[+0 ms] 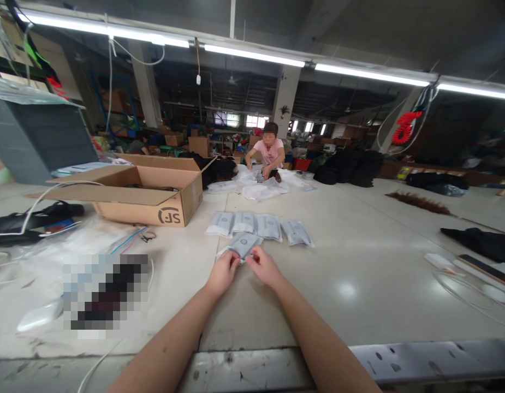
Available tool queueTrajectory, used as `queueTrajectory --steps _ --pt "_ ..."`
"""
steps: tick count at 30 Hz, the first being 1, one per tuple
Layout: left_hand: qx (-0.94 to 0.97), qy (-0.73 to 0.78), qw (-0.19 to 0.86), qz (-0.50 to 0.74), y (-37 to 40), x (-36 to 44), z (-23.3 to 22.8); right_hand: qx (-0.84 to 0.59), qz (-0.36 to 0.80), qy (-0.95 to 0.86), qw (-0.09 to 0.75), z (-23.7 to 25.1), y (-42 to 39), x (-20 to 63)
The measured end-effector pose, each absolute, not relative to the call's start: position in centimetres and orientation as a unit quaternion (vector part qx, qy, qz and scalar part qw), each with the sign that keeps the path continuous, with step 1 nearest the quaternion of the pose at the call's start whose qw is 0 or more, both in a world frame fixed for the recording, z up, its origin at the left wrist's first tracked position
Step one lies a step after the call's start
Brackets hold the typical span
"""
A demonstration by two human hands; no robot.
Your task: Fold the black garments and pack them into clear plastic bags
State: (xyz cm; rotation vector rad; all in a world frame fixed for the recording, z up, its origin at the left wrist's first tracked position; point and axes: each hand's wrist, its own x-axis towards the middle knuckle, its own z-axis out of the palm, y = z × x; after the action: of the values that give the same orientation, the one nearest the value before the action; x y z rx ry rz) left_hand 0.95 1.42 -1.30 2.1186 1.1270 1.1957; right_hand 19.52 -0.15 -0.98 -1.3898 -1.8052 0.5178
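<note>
Between my two hands lies a grey item in a clear plastic bag [244, 243], with a round dark mark on its face. My left hand [223, 273] pinches the near left edge of the bag, thumb and fingers together. At the near right edge, my right hand [265, 266] grips the same bag with thumb and bent fingers. Just beyond, several similar bagged grey packets lie in a row, among them a left one [220, 224], a middle one [269, 226] and a right one [297, 233] set slightly apart.
An open cardboard box [146, 207] stands at the left, near a grey bin [39, 131]. Loose clear plastic [100, 240] and cables lie on the left. Across the table, a person [270, 150] handles plastic bags [264, 188]. Black cloth [479, 243] lies at the right.
</note>
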Motion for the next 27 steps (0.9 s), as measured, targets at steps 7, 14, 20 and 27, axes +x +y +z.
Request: queueTrajectory --steps 7,14,20,27 --pt "0.784 0.395 0.241 0.414 1.1 1.2 -1.3 -0.515 0.204 -0.735 0.392 -1.2 -2.1 17.7" --pt "0.815 0.362 0.231 0.389 0.3 1.9 -0.5 -0.517 0.212 -0.738 0.378 -0.6 -2.5 19.9" --pt "0.823 0.363 0.224 0.375 0.0 2.0 -0.1 -0.515 0.223 -0.736 0.38 -0.6 -2.4 19.7" --pt "0.836 0.343 0.22 0.369 -0.4 2.1 0.0 -0.529 0.222 -0.726 0.379 -0.3 -2.6 20.0"
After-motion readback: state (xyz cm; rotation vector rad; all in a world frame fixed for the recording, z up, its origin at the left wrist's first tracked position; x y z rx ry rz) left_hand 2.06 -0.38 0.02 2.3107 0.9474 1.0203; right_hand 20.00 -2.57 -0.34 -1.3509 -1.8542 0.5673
